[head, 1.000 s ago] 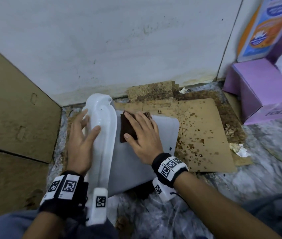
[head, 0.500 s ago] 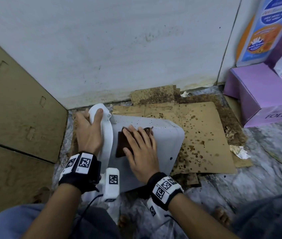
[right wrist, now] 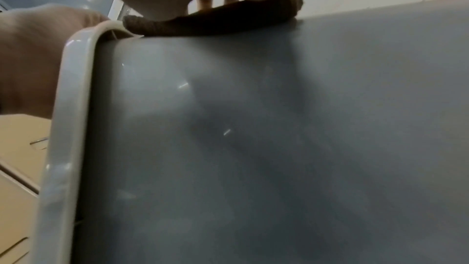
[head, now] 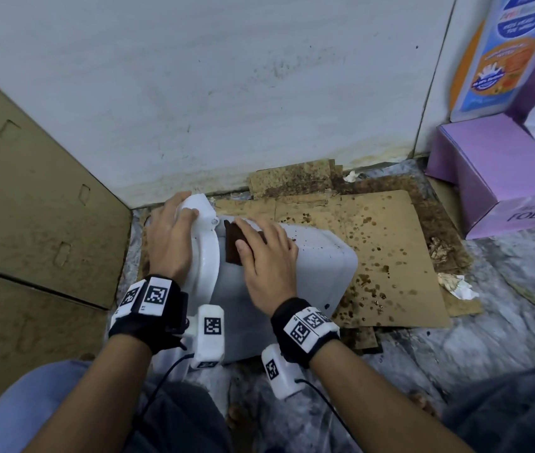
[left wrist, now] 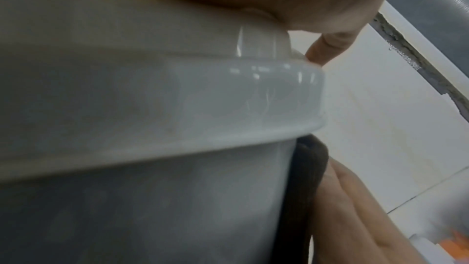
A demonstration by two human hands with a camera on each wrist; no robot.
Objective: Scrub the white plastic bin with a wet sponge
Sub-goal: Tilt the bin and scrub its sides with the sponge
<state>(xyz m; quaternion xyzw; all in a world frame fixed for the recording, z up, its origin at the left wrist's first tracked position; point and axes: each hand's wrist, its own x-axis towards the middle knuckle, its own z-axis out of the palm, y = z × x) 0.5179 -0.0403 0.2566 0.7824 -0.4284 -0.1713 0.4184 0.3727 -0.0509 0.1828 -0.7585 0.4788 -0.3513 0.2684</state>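
Observation:
The white plastic bin (head: pixel 318 256) lies on its side on stained cardboard. My left hand (head: pixel 171 237) grips the far end of its rim (head: pixel 205 256), fingers curled over the top. My right hand (head: pixel 266 256) lies flat on the upturned side wall and presses a dark brown sponge (head: pixel 232 246) against it, just beside the rim. The left wrist view shows the rim (left wrist: pixel 177 97) close up with the sponge (left wrist: pixel 309 168) behind it. In the right wrist view the sponge (right wrist: pixel 215 23) sits flattened under my palm on the bin wall (right wrist: pixel 253 148).
A white wall (head: pixel 227 93) stands just behind the bin. A large cardboard box (head: pixel 31 223) closes the left side. Spattered cardboard sheets (head: pixel 390 256) cover the marble floor to the right. Purple boxes (head: pixel 494 178) sit at the far right.
My left hand has slid along the rim from its middle to its far end. The right hand has stayed flat on the sponge, close to the rim.

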